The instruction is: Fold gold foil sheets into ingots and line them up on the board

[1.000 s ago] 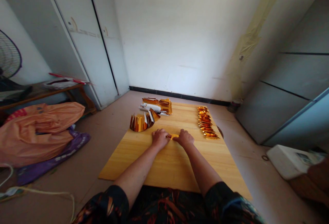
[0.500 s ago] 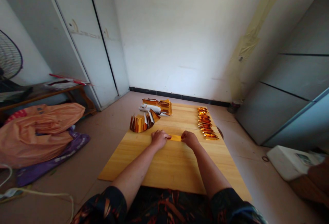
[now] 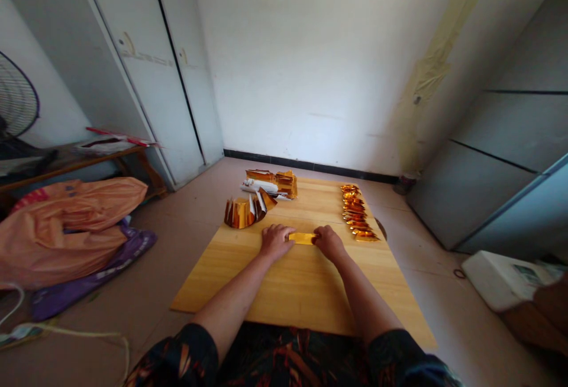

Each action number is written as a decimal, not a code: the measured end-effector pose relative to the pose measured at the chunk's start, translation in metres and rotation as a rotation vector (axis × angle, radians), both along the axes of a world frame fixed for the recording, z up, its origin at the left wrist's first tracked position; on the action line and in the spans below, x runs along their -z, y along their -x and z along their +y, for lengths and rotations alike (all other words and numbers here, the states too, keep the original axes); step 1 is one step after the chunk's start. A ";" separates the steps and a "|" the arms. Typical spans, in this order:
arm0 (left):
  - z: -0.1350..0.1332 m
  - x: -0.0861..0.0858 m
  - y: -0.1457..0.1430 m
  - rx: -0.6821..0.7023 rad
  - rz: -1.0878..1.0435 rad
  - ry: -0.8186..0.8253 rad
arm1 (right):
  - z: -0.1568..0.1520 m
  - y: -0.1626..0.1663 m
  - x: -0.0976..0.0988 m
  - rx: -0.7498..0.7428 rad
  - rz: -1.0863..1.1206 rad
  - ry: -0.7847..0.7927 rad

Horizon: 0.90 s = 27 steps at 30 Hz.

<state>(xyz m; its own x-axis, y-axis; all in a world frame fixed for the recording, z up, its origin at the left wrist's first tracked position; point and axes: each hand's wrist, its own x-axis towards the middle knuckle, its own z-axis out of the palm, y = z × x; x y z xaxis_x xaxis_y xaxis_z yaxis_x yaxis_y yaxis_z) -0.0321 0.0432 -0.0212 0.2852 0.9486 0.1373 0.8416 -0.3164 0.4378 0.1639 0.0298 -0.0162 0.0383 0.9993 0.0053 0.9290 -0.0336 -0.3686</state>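
A narrow strip of folded gold foil paper (image 3: 303, 238) lies flat between my hands, just above or on the wooden board. My left hand (image 3: 277, 241) grips its left end, fingers bent and thumb toward the strip. At the other end, my right hand (image 3: 328, 242) pinches the foil with curled fingers. Beyond my left hand stands a curved, fanned stack of gold foil sheets (image 3: 242, 213). A row of folded gold foil pieces (image 3: 354, 212) runs along the board's right side.
The wooden board (image 3: 293, 298) spans the space before me. Near its far edge sit more gold sheets (image 3: 286, 183) and a white wrapped bundle (image 3: 260, 186). Orange and purple bags (image 3: 75, 227) lie on the floor at left; a white box (image 3: 501, 280) stands at right.
The fingers of both hands have shifted slightly at the strip's ends, and the strip now looks flatter and brighter. The stacks and the row of pieces stay put.
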 end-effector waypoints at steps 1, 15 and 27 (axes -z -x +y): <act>-0.001 0.001 0.000 0.000 -0.005 -0.022 | -0.003 0.000 0.000 0.002 -0.005 -0.021; -0.004 0.006 0.001 0.052 -0.023 -0.205 | -0.026 0.006 0.005 -0.047 -0.021 -0.221; -0.006 0.007 0.001 0.069 -0.051 -0.296 | -0.031 -0.002 0.007 -0.120 0.128 -0.397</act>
<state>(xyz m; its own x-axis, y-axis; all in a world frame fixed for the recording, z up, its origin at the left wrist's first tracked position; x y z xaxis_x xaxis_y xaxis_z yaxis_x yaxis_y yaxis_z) -0.0329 0.0368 -0.0282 0.3336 0.8437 0.4205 0.7928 -0.4924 0.3591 0.1657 -0.0012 -0.0237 -0.0523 0.9182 0.3927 0.8638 0.2389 -0.4436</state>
